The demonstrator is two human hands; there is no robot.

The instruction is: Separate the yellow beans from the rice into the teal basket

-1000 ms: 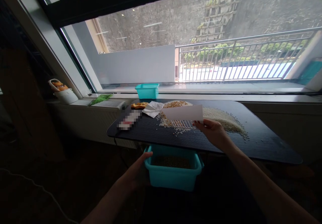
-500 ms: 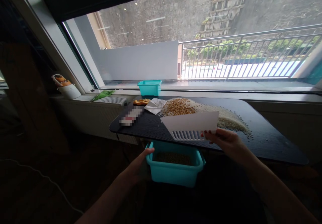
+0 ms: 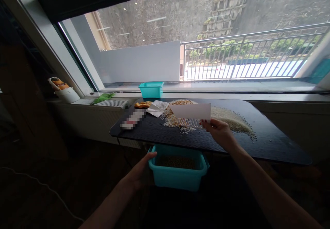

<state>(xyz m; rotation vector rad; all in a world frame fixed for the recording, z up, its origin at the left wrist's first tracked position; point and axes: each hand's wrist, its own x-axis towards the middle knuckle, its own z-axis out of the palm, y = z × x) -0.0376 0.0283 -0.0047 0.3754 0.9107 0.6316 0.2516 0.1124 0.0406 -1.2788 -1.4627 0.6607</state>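
My right hand [image 3: 218, 133] grips a white slotted scraper [image 3: 192, 115], its lower edge resting in a mixed heap of yellow grains and white rice [image 3: 180, 114] on the black table [image 3: 270, 143]. More white rice [image 3: 232, 119] spreads to the right of the scraper. Below the table's front edge, my left hand [image 3: 143, 172] holds the left side of a teal plastic bin [image 3: 177, 177] that has brownish grains in it.
A second teal bin [image 3: 151, 89] stands on the window sill. A crumpled white paper [image 3: 157, 108], an orange item [image 3: 143, 104] and a blurred packet [image 3: 132, 120] lie at the table's left end. A white pot [image 3: 67, 94] sits on the radiator ledge.
The scraper was pulled to the table's front edge above the bin half a second ago; now it is back in the grain heap farther from me. My left hand keeps the bin in place.
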